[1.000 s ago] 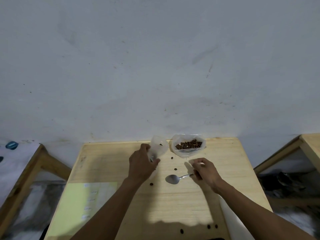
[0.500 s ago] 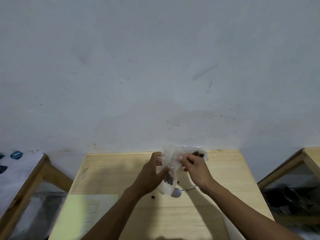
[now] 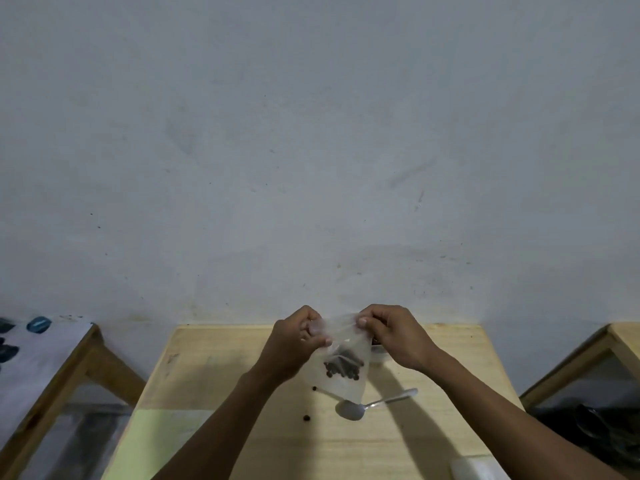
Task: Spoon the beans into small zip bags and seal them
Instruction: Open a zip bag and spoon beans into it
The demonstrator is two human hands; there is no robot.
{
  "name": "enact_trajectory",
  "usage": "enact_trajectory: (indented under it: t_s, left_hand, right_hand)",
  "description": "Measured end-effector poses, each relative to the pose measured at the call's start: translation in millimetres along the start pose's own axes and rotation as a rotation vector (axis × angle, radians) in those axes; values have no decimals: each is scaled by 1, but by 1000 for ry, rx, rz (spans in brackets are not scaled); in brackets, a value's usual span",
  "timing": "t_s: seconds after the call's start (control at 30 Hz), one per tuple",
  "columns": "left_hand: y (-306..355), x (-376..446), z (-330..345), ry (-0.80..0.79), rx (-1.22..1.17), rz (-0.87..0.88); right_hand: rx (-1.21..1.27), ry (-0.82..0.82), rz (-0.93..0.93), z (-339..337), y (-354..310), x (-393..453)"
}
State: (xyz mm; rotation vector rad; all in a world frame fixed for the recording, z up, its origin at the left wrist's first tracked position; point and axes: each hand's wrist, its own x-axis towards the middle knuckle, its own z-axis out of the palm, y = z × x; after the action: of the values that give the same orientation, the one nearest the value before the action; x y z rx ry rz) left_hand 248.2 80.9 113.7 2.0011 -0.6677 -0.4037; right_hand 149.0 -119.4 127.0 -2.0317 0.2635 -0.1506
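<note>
A small clear zip bag (image 3: pixel 341 363) hangs above the wooden table (image 3: pixel 214 368) with a clump of dark beans (image 3: pixel 343 368) in its lower half. My left hand (image 3: pixel 294 344) pinches the bag's top left edge. At the top right corner, my right hand (image 3: pixel 391 336) pinches the same edge. A metal spoon (image 3: pixel 370 405) lies on the table just below the bag, bowl toward me. The bean container is almost wholly hidden behind my right hand.
Two loose beans (image 3: pixel 306 417) lie on the table left of the spoon. A pale yellow sheet (image 3: pixel 152 441) covers the table's near left. A white object (image 3: pixel 474 467) sits at the near right edge. Wooden furniture stands on both sides.
My right hand left the spoon on the table and came up to the bag. Both hands raised the bag and now pinch its top edge.
</note>
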Motion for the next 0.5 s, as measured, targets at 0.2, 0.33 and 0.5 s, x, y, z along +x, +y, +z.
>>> enact_trajectory:
  t_s: [0.2, 0.33, 0.5]
  left_hand:
    - [15, 7, -16, -14, -29, -8]
    - [15, 6, -11, -4, -86, -30]
    - [22, 2, -6, 183, -189, -69]
  right_hand:
    - [83, -40, 19, -11, -7, 7]
    - [410, 33, 144, -10, -13, 7]
    - [388, -42, 114, 2, -9, 0]
